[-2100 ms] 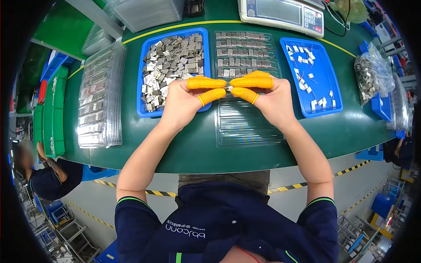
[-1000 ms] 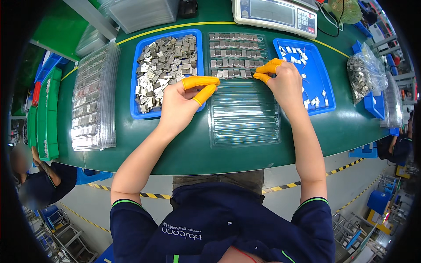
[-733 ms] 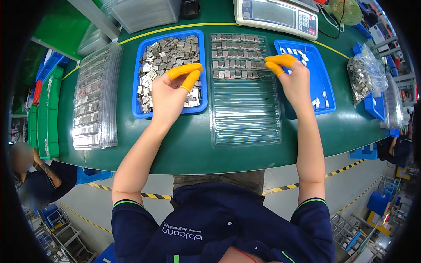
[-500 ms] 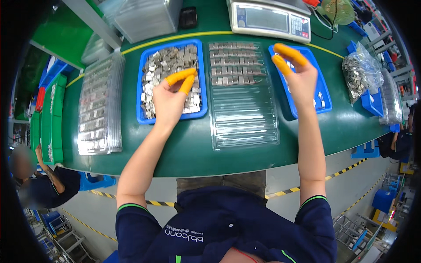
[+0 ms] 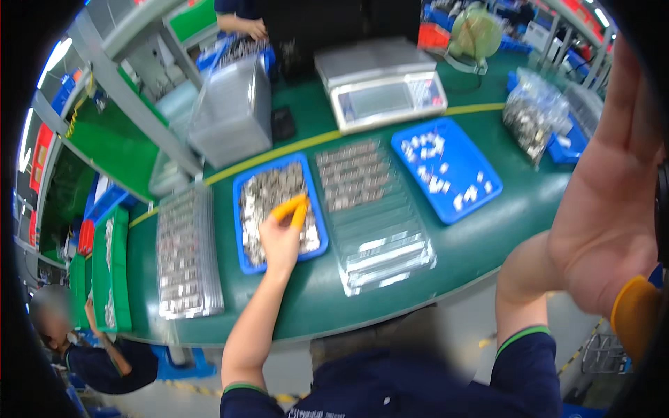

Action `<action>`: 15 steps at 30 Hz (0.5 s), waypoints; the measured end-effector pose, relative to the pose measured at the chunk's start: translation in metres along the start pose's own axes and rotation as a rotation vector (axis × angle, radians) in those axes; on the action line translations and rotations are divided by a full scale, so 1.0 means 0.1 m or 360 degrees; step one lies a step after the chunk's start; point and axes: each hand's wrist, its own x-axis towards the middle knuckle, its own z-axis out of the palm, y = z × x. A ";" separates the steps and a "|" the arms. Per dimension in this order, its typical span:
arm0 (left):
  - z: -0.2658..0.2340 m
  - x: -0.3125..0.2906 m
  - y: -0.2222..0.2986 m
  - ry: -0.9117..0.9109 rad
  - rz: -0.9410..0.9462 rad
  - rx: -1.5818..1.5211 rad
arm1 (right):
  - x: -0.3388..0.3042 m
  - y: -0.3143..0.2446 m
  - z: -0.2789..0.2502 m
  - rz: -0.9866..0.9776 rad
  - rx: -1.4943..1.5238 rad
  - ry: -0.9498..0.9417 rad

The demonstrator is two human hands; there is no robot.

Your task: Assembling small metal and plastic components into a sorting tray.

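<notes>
My left hand point(image 5: 281, 240), with yellow finger cots on thumb and forefinger, reaches over a blue tray point(image 5: 322, 240) heaped with small silvery metal parts point(image 5: 273, 184). Its fingertips are pinched together; whatever may be between them is too small to make out. My right hand point(image 5: 603, 223) is raised close to the camera at the right edge, palm showing and fingers stretched upward, partly cut off by the rim. Its thumb wears a yellow cot. Between the blue trays lies a clear ribbed plastic tray point(image 5: 383, 254), its far rows filled with metal parts.
Small white parts lie in a second blue tray point(image 5: 446, 171). A stack of filled clear trays point(image 5: 188, 251) stands at left, with green bins point(image 5: 118, 279) beyond. Behind are a scale point(image 5: 383, 94) and a clear box point(image 5: 233, 115). A bag of metal parts point(image 5: 526, 125) sits right. Other people work nearby.
My right hand has left the white-parts tray and come up close to the camera. The view has tilted up and shifted. My left hand remains pinched over the metal parts.
</notes>
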 end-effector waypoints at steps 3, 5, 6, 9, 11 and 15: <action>-0.02 -0.09 0.01 0.0008 -0.0100 0.0052 | 0.13 -0.13 0.11 -0.0239 0.0011 -0.0101; 0.02 -0.06 0.03 -0.0022 -0.0100 0.0011 | 0.17 -0.26 0.06 -0.0331 0.0023 -0.0126; 0.02 -0.07 0.03 0.0010 -0.0064 0.0094 | 0.23 -0.25 0.08 -0.0353 0.0041 -0.0126; -0.01 -0.04 0.01 0.0051 0.0133 0.0252 | 0.28 -0.25 0.03 -0.0363 0.0107 -0.0088; 0.02 0.11 -0.01 0.0094 0.0431 0.0447 | 0.35 -0.25 -0.02 -0.0360 0.0109 -0.0045; -0.10 0.26 0.08 0.0197 0.0437 0.0845 | 0.36 -0.12 -0.26 -0.0280 0.0201 0.0042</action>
